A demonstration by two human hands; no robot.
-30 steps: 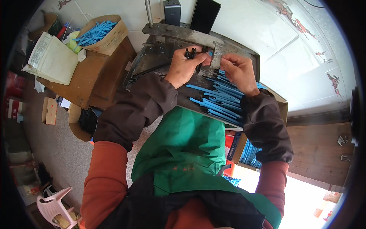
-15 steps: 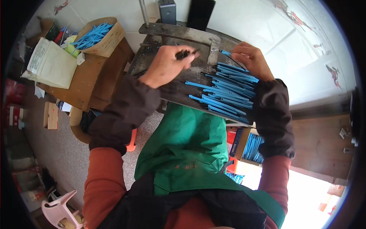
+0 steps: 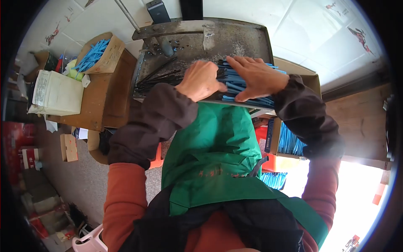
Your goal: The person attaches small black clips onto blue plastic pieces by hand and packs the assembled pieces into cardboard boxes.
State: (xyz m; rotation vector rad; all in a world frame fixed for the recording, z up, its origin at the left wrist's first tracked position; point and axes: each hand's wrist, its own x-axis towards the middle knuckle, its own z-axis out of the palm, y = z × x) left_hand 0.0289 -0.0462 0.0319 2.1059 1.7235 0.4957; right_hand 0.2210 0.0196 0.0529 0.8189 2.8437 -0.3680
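On a worn metal tray (image 3: 241,31) lies a pile of thin blue plastic sticks (image 3: 231,80), mostly side by side. My right hand (image 3: 259,77) rests flat across the pile with its fingers spread. At the left ends of the sticks is my left hand (image 3: 200,80), its fingers curled and its thumb against the stick ends. What those fingers hold, if anything, is hidden. Thin black pieces (image 3: 161,80) lie on the tray to the left of my left hand.
A metal bar with an upright rod (image 3: 126,14) crosses the tray's back left. Left stands a brown stand (image 3: 75,111) with a cardboard box (image 3: 114,52) of blue sticks and a white box (image 3: 58,92). More sticks fill a box (image 3: 275,136) below right.
My left hand has moved to the stick ends; the dark pieces it held no longer show. My right hand has left the single stick and flattened over the pile. The view has shifted.
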